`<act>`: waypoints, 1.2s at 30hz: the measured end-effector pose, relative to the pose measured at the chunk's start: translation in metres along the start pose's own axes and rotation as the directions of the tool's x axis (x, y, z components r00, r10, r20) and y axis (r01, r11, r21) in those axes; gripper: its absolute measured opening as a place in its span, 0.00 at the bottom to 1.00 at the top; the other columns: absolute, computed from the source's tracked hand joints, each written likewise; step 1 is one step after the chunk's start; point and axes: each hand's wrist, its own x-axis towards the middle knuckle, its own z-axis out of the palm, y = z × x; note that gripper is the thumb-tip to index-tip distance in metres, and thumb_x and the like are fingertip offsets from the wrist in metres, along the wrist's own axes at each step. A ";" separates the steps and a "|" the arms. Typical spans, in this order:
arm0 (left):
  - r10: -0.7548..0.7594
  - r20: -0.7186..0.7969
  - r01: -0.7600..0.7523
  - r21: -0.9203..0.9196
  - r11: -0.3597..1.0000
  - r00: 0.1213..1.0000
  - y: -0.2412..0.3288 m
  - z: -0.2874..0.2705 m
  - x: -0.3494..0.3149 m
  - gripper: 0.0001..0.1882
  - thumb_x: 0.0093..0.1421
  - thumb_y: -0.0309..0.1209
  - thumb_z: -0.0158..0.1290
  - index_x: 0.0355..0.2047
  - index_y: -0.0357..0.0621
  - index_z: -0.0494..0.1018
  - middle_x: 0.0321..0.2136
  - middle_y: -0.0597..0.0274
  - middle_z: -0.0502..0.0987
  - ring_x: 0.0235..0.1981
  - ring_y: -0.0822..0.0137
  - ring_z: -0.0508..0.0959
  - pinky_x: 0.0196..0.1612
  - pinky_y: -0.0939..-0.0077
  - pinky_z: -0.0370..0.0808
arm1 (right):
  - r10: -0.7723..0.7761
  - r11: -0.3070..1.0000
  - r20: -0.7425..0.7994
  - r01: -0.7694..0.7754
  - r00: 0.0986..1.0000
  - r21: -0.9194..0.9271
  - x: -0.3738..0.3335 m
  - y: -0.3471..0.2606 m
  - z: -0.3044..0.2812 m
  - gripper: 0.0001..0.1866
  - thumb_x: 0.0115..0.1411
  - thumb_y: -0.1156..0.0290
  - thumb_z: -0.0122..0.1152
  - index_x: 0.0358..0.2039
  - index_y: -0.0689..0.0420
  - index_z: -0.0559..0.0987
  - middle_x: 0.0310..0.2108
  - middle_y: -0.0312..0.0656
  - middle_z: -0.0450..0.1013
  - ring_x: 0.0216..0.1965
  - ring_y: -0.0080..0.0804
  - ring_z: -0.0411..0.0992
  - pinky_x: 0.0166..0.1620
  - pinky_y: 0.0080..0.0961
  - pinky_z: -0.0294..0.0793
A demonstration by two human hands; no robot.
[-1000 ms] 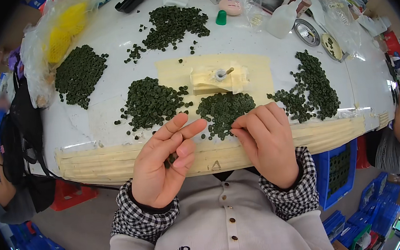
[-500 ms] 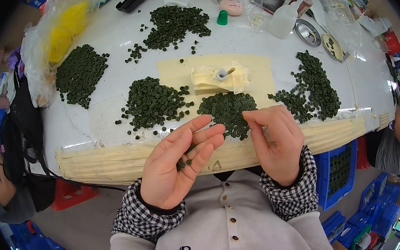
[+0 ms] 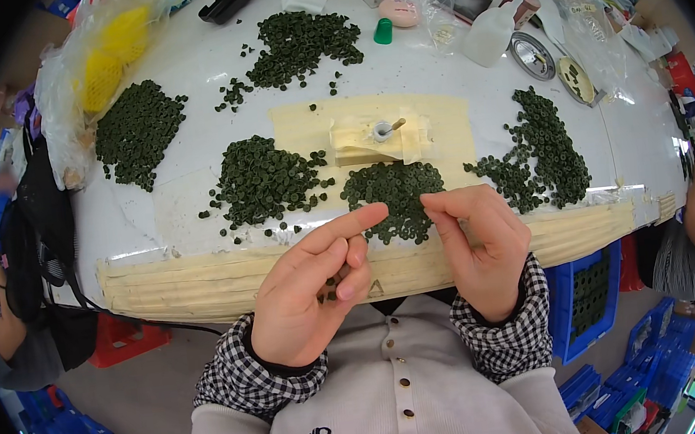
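Note:
Several small dark green pieces (image 3: 331, 289) show between the curled fingers of my left hand (image 3: 292, 297), whose index finger points out to the right. My right hand (image 3: 484, 241) has thumb and index fingertips pinched together; anything between them is too small to make out. Both hands are over the padded near edge of the table. Just beyond them lies a pile of small dark green rings (image 3: 395, 191). Behind that pile stands a cream taped block (image 3: 357, 141) with a thin brownish pin (image 3: 399, 123) slanting up from a pale round socket.
More green pieces form heaps at the left (image 3: 264, 179), far left (image 3: 139, 132), back (image 3: 302, 46) and right (image 3: 554, 147). Farther back are a white bottle (image 3: 489, 36), a green cap (image 3: 383, 31), a round tin (image 3: 533, 57) and plastic bags. A blue crate (image 3: 590, 302) sits below right.
My left hand has turned and its fingers have curled in over the green pieces, with the index finger now stretched toward the right hand. The right hand stays pinched in nearly the same place.

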 end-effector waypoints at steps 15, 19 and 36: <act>0.015 0.219 0.004 -0.087 0.996 0.976 -0.010 -0.021 0.009 0.10 0.64 0.29 0.44 0.40 0.36 0.70 0.34 0.63 0.75 0.20 0.82 0.60 0.25 0.87 0.59 | 0.131 0.912 0.151 -0.178 0.980 0.371 -0.008 -0.006 0.000 0.07 0.46 0.82 0.65 0.28 0.62 0.78 0.26 0.42 0.74 0.26 0.28 0.73 0.30 0.20 0.70; 0.009 0.220 0.018 -0.121 0.992 0.975 -0.009 -0.019 0.009 0.08 0.62 0.26 0.46 0.40 0.38 0.70 0.34 0.63 0.75 0.20 0.82 0.60 0.25 0.87 0.59 | 0.086 0.908 0.170 -0.148 0.982 0.391 -0.007 -0.011 0.000 0.07 0.46 0.83 0.64 0.29 0.62 0.78 0.26 0.42 0.74 0.27 0.30 0.73 0.30 0.20 0.70; 0.087 0.219 -0.072 -0.073 0.995 0.972 -0.013 -0.022 0.007 0.09 0.59 0.22 0.50 0.41 0.39 0.71 0.33 0.58 0.77 0.20 0.83 0.62 0.23 0.88 0.59 | 0.135 0.850 0.201 -0.218 0.970 0.480 -0.006 -0.015 -0.002 0.06 0.48 0.82 0.62 0.29 0.62 0.78 0.27 0.42 0.74 0.27 0.29 0.72 0.32 0.20 0.70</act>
